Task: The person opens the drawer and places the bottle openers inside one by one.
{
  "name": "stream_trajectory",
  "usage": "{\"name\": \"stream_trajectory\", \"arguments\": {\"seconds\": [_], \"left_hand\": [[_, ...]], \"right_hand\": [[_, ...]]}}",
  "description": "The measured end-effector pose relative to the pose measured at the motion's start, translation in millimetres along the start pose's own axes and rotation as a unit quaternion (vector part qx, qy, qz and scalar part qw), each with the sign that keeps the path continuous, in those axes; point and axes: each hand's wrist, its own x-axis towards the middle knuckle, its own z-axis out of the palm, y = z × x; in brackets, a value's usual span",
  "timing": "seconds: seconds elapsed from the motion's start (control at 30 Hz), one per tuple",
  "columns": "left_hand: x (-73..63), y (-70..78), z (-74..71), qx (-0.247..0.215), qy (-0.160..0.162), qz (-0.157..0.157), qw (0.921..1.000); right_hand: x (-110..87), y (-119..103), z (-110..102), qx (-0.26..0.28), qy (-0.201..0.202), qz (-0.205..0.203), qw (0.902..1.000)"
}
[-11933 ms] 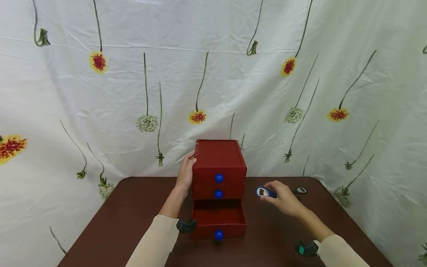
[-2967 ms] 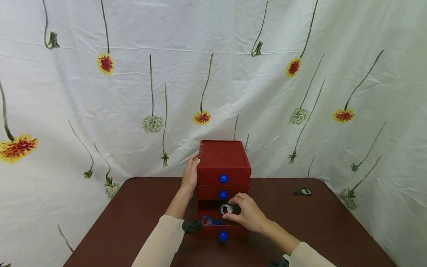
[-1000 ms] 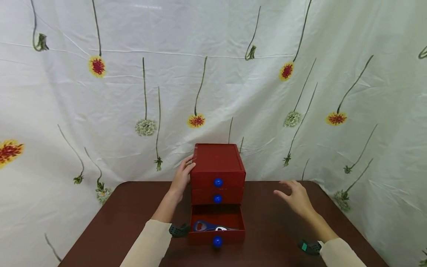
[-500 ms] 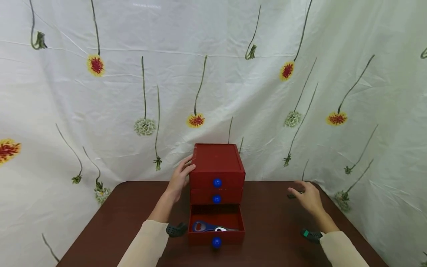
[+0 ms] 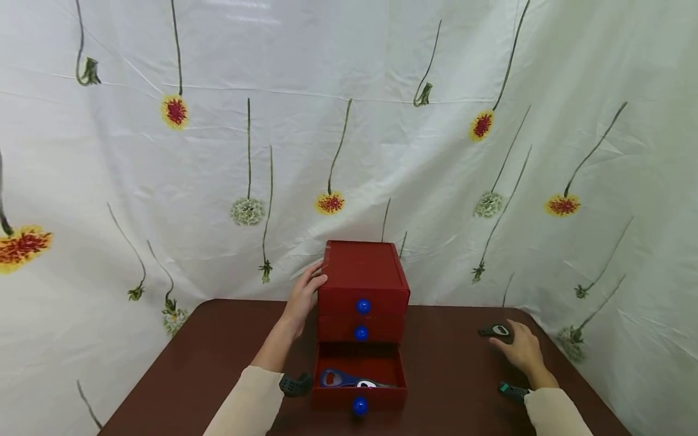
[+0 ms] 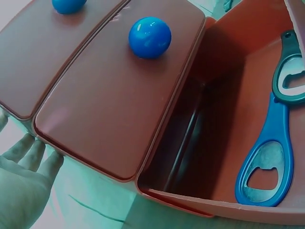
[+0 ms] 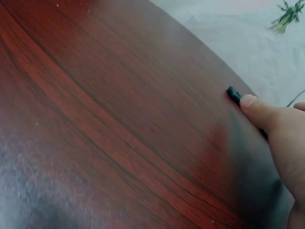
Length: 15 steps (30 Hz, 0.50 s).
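My left hand (image 5: 300, 301) rests against the left side of a small red drawer cabinet (image 5: 362, 266), its fingertips touching the wall in the left wrist view. The bottom drawer (image 5: 358, 396) is pulled out. In it lie a blue bottle opener (image 6: 271, 148) and a dark-handled one (image 6: 285, 62), ends overlapping. At the table's right, my right hand (image 5: 525, 350) has thumb and fingers around a black bottle opener (image 5: 495, 330), flat on the table. In the right wrist view the thumb covers most of that opener (image 7: 233, 93).
Blue ball knobs (image 5: 363, 306) mark the drawer fronts; the upper two drawers are shut. The dark wood table (image 5: 447, 375) has rounded far corners. Behind it hangs a white curtain (image 5: 294, 157) printed with flowers.
Earlier my right hand held the blue opener, then a dark one over the drawer. Both now lie inside, and that hand has moved right to the third opener. My left hand stays at the cabinet.
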Motion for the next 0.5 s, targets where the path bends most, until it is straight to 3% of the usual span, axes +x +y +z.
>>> {"name": "stream_trajectory", "arguments": {"seconds": [0.3,0.5], "left_hand": [[-3.4,-5.6,2.8,0.006,0.013,-0.004,0.9999],[-3.4,-3.4,1.3,0.009,0.008,0.007,0.9999]], "right_hand": [[9.1,7,14,-0.033,-0.117,0.040,0.9918],[12.2,4,21,-0.063,-0.107,0.058,0.9906]]}}
